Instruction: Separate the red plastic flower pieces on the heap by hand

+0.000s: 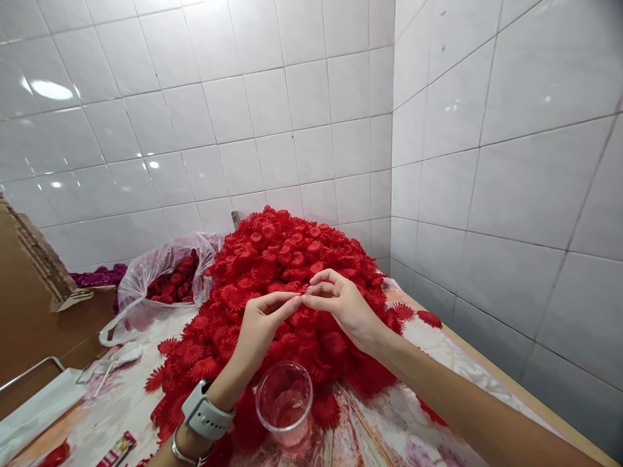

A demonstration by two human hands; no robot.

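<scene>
Because the clear plastic cup (287, 421) stands between the forearms, a dropped wrist could tip it against the nearest red fringed flower pieces. Above it, the bare left hand (260, 324) and bare right hand (345, 308) meet fingertip to fingertip; whether they grasp anything small, I cannot tell, and a loose pinch could lose it in the red heap (292, 259) just behind. That steep pile could slide, pushing loose red pieces (429, 318) off the table's (487, 364) right edge or towards the translucent plastic bag (139, 285) at left.
</scene>
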